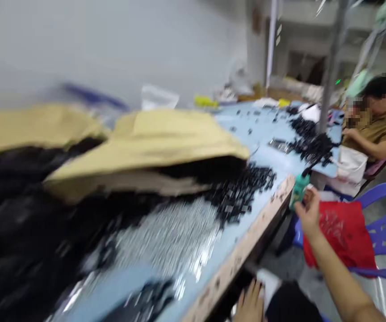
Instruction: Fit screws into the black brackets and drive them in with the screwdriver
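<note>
In my right hand (309, 214) is a small teal bottle-like object (299, 191) with a dark top, held upright between thumb and fingers beside the table edge. Motion blur hides its exact kind. My left hand (250, 300) is low at the bottom of the view, its fingers stretched out next to a white item (269, 286) that I cannot make out. Nearest the hands on the blue tabletop (220, 239) lie many small black pieces (243, 188) and a blurred spread of small shiny silvery pieces (169, 232).
Open yellowish sacks (166, 138) with black contents lie on the table's left. A metal post (330, 67) stands by another black heap (310, 141). A co-worker (380, 120) sits at the far right. A blue plastic chair (385, 223) holds a red cloth or bag (343, 232).
</note>
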### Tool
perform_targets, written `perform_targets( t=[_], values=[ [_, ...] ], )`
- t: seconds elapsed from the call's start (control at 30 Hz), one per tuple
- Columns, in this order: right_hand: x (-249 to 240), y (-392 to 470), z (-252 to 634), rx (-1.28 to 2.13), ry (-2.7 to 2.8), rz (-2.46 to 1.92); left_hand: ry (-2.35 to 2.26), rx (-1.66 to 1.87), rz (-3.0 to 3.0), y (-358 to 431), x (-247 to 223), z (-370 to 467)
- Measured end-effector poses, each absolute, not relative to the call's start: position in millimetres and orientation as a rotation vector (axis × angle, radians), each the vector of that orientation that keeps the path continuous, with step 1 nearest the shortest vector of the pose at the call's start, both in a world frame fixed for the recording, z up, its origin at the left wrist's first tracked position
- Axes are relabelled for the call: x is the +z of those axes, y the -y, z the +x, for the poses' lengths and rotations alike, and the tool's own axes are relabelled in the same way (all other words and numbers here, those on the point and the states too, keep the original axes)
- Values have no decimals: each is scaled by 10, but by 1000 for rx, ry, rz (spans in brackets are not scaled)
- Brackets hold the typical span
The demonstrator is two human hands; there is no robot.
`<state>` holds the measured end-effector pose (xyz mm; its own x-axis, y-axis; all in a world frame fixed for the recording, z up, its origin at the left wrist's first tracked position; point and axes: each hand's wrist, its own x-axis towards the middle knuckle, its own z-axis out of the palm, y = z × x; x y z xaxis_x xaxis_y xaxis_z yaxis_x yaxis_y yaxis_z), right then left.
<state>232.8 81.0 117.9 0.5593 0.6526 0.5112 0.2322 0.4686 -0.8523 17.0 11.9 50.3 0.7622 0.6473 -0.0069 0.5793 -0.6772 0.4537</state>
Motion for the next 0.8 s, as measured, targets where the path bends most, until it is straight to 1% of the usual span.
perform_targets(
  t=[0.1,0.13,0.2,0.33,0.43,0.5,0.63,0.7,0.8],
  values=[
    [985,-632,2627,158,916,-1088,-1184,207,2291,329,270,304],
    [845,-623,2723,195,906,-1147,-1214,264,2300,413,207,335],
    [487,-565,2851,341,981,-1383,-1274,402,2339,515,116,378],
    [-204,-187,2726,805,1254,-1593,-1288,289,2358,635,90,423],
    [-520,-49,2371,1066,1435,-1631,-1274,239,2346,658,94,399],
    [-592,-117,2115,1181,1521,-1641,-1221,235,2345,642,96,366],
    [-532,-430,1736,1348,1675,-1610,-1130,192,2328,638,138,289],
    [-498,-547,1662,1397,1730,-1596,-1168,146,2328,669,171,230],
    [-484,-581,1717,1392,1763,-1629,-1346,110,2339,736,205,103]
  ],
)
